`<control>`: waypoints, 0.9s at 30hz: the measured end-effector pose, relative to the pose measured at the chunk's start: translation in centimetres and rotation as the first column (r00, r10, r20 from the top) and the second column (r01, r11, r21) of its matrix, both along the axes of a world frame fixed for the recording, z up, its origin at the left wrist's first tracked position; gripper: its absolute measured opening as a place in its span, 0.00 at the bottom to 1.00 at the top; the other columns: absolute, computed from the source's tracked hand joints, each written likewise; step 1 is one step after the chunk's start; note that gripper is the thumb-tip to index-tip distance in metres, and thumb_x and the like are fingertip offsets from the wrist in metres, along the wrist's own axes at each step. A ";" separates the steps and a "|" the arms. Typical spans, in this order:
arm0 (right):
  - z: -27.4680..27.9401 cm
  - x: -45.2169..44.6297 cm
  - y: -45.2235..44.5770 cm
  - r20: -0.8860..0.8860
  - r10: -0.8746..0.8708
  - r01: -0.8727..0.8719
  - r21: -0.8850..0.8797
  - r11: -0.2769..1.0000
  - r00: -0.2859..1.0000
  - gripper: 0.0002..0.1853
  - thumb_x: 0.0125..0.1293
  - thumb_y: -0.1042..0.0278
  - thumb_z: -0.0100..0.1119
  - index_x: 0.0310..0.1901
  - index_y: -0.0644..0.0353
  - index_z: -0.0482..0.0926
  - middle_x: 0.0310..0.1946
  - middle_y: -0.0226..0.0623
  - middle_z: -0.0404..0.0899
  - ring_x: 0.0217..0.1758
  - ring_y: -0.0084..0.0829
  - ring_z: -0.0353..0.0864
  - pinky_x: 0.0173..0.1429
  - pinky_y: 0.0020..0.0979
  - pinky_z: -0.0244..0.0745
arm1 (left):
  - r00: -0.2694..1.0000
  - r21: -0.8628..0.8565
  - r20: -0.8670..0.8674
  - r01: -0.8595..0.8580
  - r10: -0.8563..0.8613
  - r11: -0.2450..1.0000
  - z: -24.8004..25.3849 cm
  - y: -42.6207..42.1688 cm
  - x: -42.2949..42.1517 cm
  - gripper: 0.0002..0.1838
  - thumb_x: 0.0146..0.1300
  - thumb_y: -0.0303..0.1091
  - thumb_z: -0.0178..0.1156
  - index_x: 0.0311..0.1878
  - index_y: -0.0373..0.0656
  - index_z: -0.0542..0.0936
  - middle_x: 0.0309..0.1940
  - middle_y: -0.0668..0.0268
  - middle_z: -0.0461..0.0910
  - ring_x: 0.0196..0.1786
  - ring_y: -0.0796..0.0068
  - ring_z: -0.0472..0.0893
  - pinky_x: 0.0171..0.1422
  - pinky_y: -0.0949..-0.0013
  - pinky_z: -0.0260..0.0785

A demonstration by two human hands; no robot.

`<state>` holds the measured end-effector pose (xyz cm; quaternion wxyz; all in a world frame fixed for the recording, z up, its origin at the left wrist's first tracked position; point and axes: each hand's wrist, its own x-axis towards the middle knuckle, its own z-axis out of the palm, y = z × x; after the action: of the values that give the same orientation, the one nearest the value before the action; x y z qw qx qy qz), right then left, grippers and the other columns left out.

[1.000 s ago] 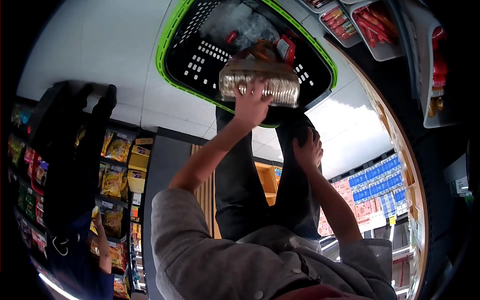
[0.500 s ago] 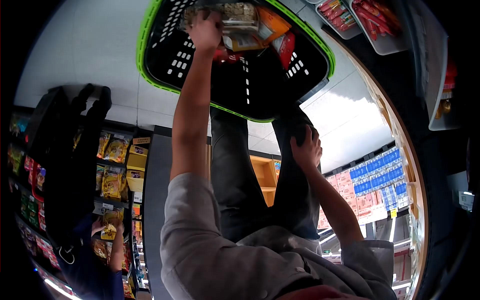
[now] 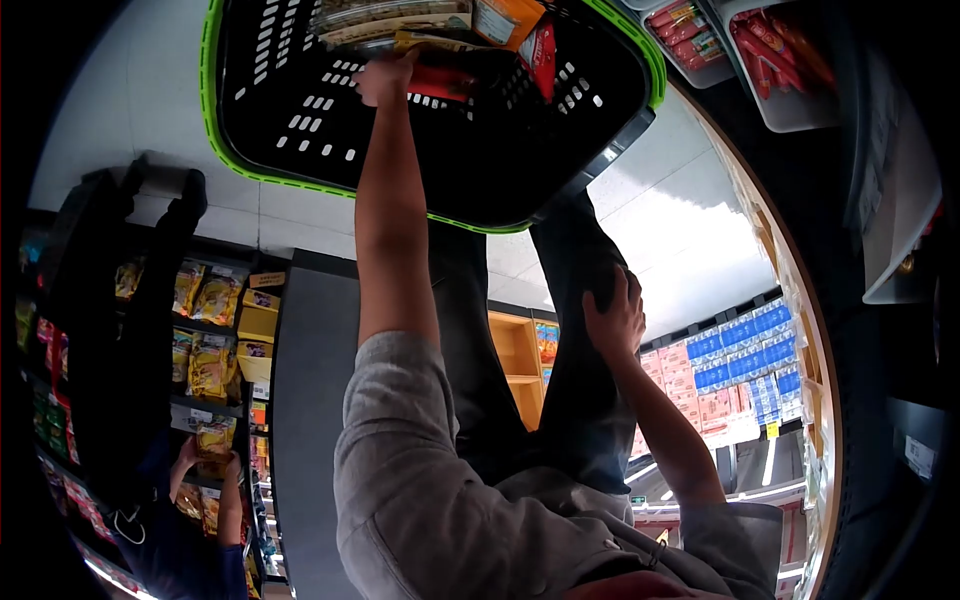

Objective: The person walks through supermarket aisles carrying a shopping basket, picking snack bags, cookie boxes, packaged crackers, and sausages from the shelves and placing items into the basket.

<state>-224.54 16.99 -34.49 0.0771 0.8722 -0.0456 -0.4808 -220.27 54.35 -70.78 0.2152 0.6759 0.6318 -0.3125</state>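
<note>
My left hand (image 3: 385, 80) reaches into the black basket with a green rim (image 3: 215, 130), its fingers bent around the left end of a red package (image 3: 443, 83). Above it in the basket lie a long clear pack of pale brown pieces (image 3: 395, 15), the edge of a yellow packet, an orange packet (image 3: 508, 20) and a pointed red packet (image 3: 540, 60). Part of the fingers is hidden. My right hand (image 3: 615, 315) rests on my right knee, fingers apart, holding nothing.
Shelves of yellow snack bags (image 3: 215, 365) stand at the left, where another person in dark clothes (image 3: 150, 500) holds a yellow bag (image 3: 215, 440). Bins of red packets (image 3: 780, 60) are at the upper right. Blue and pink packs (image 3: 735, 350) are stacked lower right.
The clear pack, first held in my left hand, now lies in the basket, let go. My left hand has moved down to the red package. The basket appears further left; my right hand stays on the knee.
</note>
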 end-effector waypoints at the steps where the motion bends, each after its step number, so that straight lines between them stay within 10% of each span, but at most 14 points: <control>1: -0.2 0.1 -0.2 0.012 -0.009 0.009 0.030 1.000 1.000 0.38 0.54 0.48 0.60 0.66 0.49 0.61 0.63 0.46 0.62 0.61 0.50 0.66 0.60 0.50 0.65 | 0.988 0.025 -0.010 0.155 -0.155 0.988 1.1 0.1 0.6 0.40 0.39 0.64 0.69 0.53 0.50 0.75 0.55 0.49 0.65 0.59 0.54 0.64 0.58 0.56 0.62; 4: 0.3 0.0 -0.6 0.011 -0.021 0.020 0.064 0.998 1.000 0.38 0.54 0.48 0.60 0.66 0.49 0.60 0.63 0.46 0.62 0.62 0.50 0.66 0.60 0.50 0.65 | 0.929 0.044 0.064 0.363 -0.365 0.931 2.0 -0.5 1.1 0.35 0.44 0.62 0.65 0.51 0.48 0.79 0.51 0.49 0.72 0.57 0.49 0.69 0.55 0.50 0.65; 8: 0.1 0.3 0.3 -0.007 -0.010 0.010 0.041 0.999 1.000 0.38 0.54 0.48 0.60 0.66 0.49 0.60 0.63 0.46 0.61 0.62 0.50 0.66 0.60 0.50 0.65 | 0.722 -0.285 0.671 0.461 -0.169 0.841 2.8 -2.8 0.6 0.24 0.59 0.49 0.61 0.52 0.41 0.77 0.29 0.56 0.83 0.36 0.56 0.84 0.39 0.54 0.76; 10: 0.2 0.4 0.6 -0.002 0.000 0.001 0.034 0.999 1.000 0.38 0.54 0.48 0.60 0.66 0.49 0.60 0.63 0.46 0.61 0.62 0.50 0.66 0.60 0.50 0.65 | 0.718 -0.896 0.284 -0.038 0.635 0.443 3.6 -4.5 1.0 0.18 0.63 0.42 0.59 0.51 0.40 0.76 0.31 0.57 0.82 0.30 0.62 0.84 0.33 0.62 0.78; 15: 0.2 0.0 0.5 0.023 0.007 -0.008 0.040 0.999 1.000 0.39 0.55 0.49 0.60 0.67 0.49 0.59 0.63 0.47 0.61 0.63 0.50 0.65 0.61 0.49 0.64 | 0.910 -0.233 0.403 0.207 -0.099 0.950 -5.1 -5.1 -1.9 0.22 0.53 0.50 0.63 0.42 0.42 0.80 0.36 0.55 0.83 0.40 0.55 0.82 0.47 0.57 0.74; 18: 0.2 0.0 0.3 0.018 0.006 -0.006 -0.006 1.000 1.000 0.39 0.54 0.49 0.60 0.67 0.50 0.59 0.64 0.48 0.60 0.64 0.51 0.64 0.62 0.49 0.63 | 0.878 -0.310 0.203 0.477 -0.433 0.822 -10.0 -3.0 -3.0 0.36 0.52 0.65 0.54 0.60 0.53 0.74 0.58 0.56 0.74 0.66 0.45 0.63 0.70 0.49 0.53; 21: -0.1 0.2 -0.4 0.028 0.015 -0.014 -0.044 0.999 0.999 0.40 0.54 0.50 0.61 0.67 0.52 0.58 0.65 0.48 0.58 0.65 0.52 0.62 0.63 0.50 0.61 | 0.813 -0.507 0.300 0.579 -0.499 0.638 -13.4 -2.5 -3.4 0.49 0.45 0.80 0.47 0.72 0.70 0.56 0.73 0.59 0.53 0.73 0.37 0.39 0.72 0.36 0.31; 23: 0.0 0.2 0.1 0.025 0.006 -0.004 -0.046 0.999 1.000 0.41 0.53 0.50 0.61 0.68 0.52 0.58 0.66 0.49 0.58 0.65 0.52 0.62 0.64 0.50 0.61 | 0.821 -0.452 0.245 0.567 -0.516 0.688 -19.5 -4.5 -5.5 0.49 0.46 0.80 0.47 0.71 0.69 0.58 0.71 0.59 0.57 0.72 0.36 0.45 0.71 0.39 0.38; 27: 0.7 -0.9 0.7 0.025 -0.006 0.007 -0.007 1.000 1.000 0.41 0.53 0.50 0.62 0.68 0.52 0.58 0.65 0.49 0.58 0.65 0.53 0.62 0.64 0.52 0.60 | 0.727 -0.324 0.279 0.687 -0.628 0.651 -15.4 -5.3 -7.6 0.41 0.52 0.73 0.50 0.64 0.58 0.70 0.63 0.52 0.66 0.68 0.45 0.57 0.66 0.47 0.56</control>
<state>-225.42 17.65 -33.79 0.0779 0.8777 -0.0511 -0.4700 -227.83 49.04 -86.14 0.2662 0.8190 0.2469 -0.4443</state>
